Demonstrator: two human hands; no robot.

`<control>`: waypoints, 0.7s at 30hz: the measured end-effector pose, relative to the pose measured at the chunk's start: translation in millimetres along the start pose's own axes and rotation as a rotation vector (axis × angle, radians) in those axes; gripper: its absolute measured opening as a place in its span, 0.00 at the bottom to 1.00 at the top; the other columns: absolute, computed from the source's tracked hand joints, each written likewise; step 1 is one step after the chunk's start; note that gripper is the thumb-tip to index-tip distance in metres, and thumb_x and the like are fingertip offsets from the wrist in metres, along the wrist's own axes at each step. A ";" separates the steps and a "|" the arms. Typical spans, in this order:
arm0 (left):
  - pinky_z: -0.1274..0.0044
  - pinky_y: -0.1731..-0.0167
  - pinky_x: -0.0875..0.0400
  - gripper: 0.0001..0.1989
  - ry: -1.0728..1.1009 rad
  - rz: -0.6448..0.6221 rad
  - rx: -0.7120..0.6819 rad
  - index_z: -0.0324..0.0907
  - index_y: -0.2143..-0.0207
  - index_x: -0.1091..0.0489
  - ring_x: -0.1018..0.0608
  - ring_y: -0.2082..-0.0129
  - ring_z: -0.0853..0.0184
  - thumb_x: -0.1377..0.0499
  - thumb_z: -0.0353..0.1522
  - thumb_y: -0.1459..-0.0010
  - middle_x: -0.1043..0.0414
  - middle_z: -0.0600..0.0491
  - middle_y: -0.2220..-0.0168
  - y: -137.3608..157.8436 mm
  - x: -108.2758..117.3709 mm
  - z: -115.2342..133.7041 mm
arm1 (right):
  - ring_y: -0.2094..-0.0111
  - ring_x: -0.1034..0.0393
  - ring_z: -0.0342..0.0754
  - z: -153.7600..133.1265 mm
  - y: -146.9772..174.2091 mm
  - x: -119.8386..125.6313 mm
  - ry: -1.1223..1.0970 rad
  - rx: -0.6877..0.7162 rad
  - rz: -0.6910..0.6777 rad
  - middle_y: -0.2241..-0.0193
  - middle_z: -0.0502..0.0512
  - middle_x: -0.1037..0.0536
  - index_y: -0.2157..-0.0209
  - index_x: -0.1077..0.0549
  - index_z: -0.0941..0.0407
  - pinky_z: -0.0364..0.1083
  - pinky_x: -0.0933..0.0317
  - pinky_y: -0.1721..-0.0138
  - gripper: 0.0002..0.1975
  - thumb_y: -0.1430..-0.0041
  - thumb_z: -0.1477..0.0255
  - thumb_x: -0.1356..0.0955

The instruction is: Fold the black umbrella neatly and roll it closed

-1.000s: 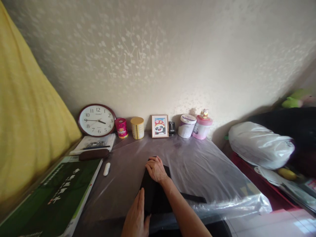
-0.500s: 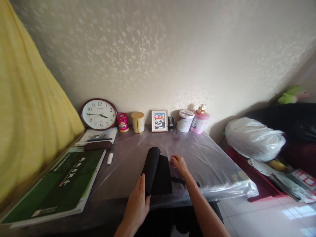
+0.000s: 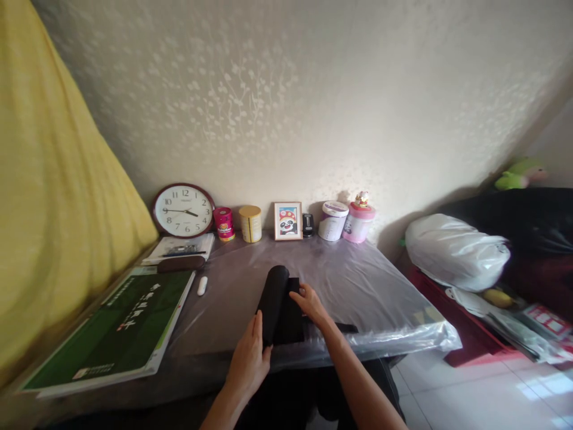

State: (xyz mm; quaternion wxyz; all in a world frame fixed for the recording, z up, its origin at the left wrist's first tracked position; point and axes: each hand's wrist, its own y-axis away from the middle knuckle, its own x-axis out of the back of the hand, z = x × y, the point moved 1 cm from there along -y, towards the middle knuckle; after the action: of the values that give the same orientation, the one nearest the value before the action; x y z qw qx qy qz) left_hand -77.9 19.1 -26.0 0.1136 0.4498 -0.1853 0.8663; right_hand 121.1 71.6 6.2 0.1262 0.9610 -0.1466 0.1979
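Note:
A black roll of flat material (image 3: 274,298) lies near the table's front edge, slanting up and slightly right. Its unrolled flap (image 3: 290,322) lies flat on the right side. A thin black strap (image 3: 347,328) sticks out to the right beneath my right forearm. My left hand (image 3: 251,352) is closed around the roll's lower end, thumb on the near side and fingers along the left. With thumb and fingers pinched at the flap's upper right edge, my right hand (image 3: 308,301) grips it. What lies inside the roll, if anything, is hidden.
Plastic film covers the table (image 3: 224,322). At left lie a green book (image 3: 111,328), a brown case (image 3: 181,264) and a small white object (image 3: 202,286). A clock (image 3: 184,210), several tubs and a picture frame (image 3: 288,221) line the wall. A white bag (image 3: 454,251) sits at right.
My right hand has moved left onto the flap and pinched its edge. The visible flap is narrower now. My left hand stays on the roll, and the view has shifted slightly.

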 end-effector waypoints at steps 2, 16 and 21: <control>0.68 0.46 0.39 0.33 0.002 -0.004 0.003 0.31 0.40 0.58 0.39 0.42 0.59 0.53 0.28 0.48 0.45 0.39 0.41 -0.5 1.4 0.8 | 0.71 0.28 0.45 -6.2 1.3 -8.1 -0.008 0.011 -0.007 0.61 0.57 0.25 0.49 0.36 0.57 0.37 0.38 0.84 0.24 0.49 0.68 0.33; 0.64 0.46 0.40 0.33 0.043 -0.014 -0.009 0.31 0.40 0.59 0.40 0.41 0.56 0.54 0.29 0.48 0.47 0.36 0.41 -2.4 -4.4 -10.1 | 0.68 0.28 0.46 -38.3 12.9 -54.5 0.154 0.194 0.113 0.72 0.53 0.23 0.56 0.30 0.59 0.42 0.37 0.67 0.16 0.50 0.75 0.33; 0.64 0.45 0.41 0.36 0.084 0.007 -0.016 0.34 0.39 0.64 0.41 0.40 0.56 0.52 0.31 0.47 0.51 0.37 0.39 -2.9 -4.3 -14.0 | 0.67 0.27 0.46 -49.8 32.4 -57.5 0.196 0.277 0.087 0.71 0.54 0.21 0.68 0.24 0.56 0.41 0.40 0.64 0.08 0.46 0.71 0.35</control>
State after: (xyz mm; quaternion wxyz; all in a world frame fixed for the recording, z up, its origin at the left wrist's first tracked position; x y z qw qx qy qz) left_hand -84.8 27.5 -36.3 0.1220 0.4113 -0.1887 0.8833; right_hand 42.7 69.9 32.6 -0.0024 0.9381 -0.1464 0.3140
